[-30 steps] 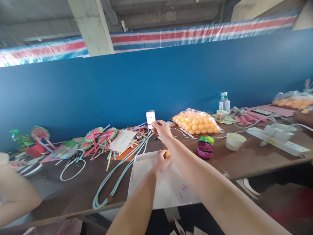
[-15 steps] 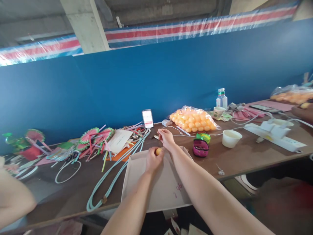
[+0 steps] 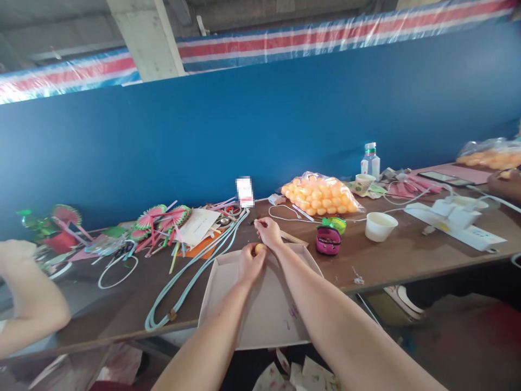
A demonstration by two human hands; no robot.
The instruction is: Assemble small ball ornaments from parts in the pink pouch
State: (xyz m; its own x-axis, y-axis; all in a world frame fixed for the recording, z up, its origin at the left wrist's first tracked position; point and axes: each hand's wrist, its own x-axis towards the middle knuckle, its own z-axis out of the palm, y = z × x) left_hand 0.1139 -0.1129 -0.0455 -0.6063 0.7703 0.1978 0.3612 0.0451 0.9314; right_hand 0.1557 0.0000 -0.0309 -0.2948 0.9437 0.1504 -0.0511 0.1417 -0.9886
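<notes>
In the head view, clasping a small orange ball in the left hand at the far edge of the pale tray, with no way to tell the grip of the right hand just beyond. Seemingly unfinished, with a bagful of similar balls behind. Partly covered, round-looking, without clear long axis or pointing direction.

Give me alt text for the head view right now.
A person's left hand holds a small orange ball over a shallow tray, the right hand beyond it. On the brown table, right: a purple pouch and bag of orange balls; left: pale-blue cords.
</notes>
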